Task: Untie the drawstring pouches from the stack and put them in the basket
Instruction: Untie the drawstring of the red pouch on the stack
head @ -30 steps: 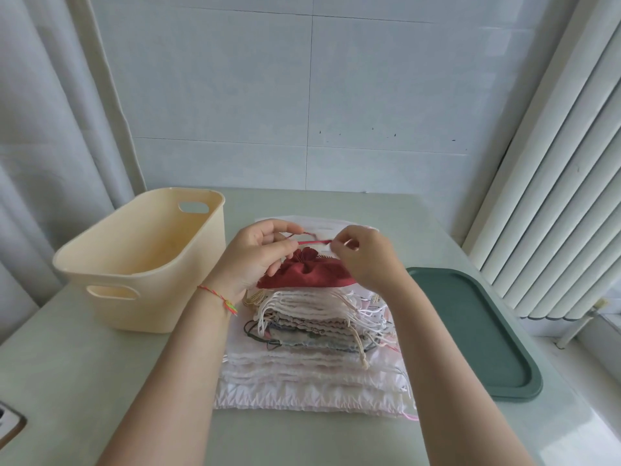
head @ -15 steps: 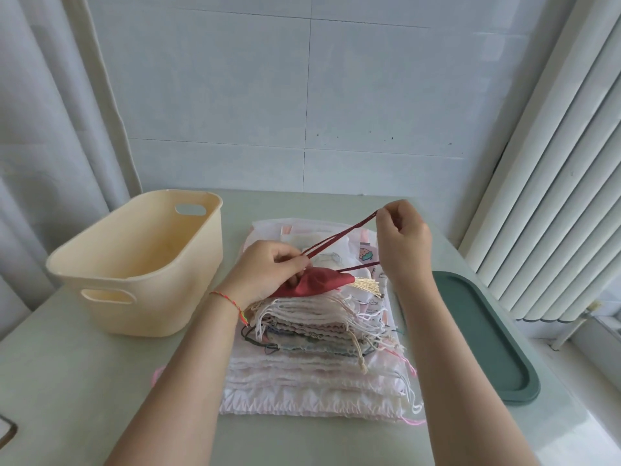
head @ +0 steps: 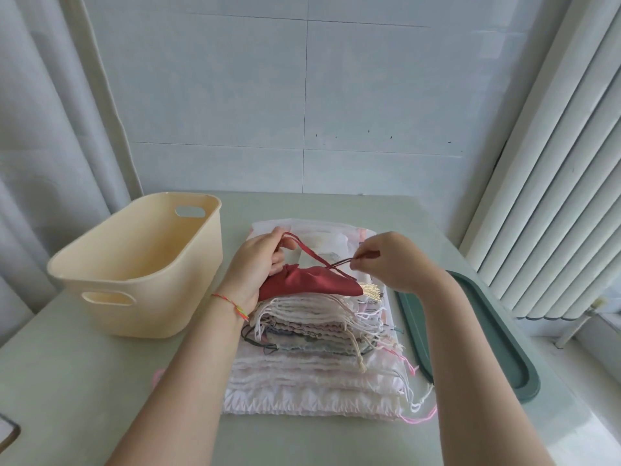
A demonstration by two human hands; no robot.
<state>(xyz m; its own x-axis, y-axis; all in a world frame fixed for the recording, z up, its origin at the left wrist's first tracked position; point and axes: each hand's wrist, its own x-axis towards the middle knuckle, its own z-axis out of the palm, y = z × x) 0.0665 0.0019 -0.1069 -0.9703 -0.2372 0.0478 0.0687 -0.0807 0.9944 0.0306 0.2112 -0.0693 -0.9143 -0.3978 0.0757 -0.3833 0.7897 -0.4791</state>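
Note:
A red drawstring pouch with a pale gold tassel lies on top of a stack of pale pouches in the middle of the table. My left hand grips the gathered mouth of the red pouch at its left end. My right hand pinches the dark red drawstring, which runs slack in a loop between the two hands. A cream plastic basket with cut-out handles stands to the left of the stack, and I see nothing inside it.
A dark green tray lies to the right of the stack, near the table's right edge. White vertical blinds hang on the right, a grey curtain on the left, a tiled wall behind. A dark-rimmed object peeks in at the lower left.
My right hand, which had drawn the string up and away to the right, has come back down toward the pouch, so the string is slack. My left hand stays on the pouch mouth.

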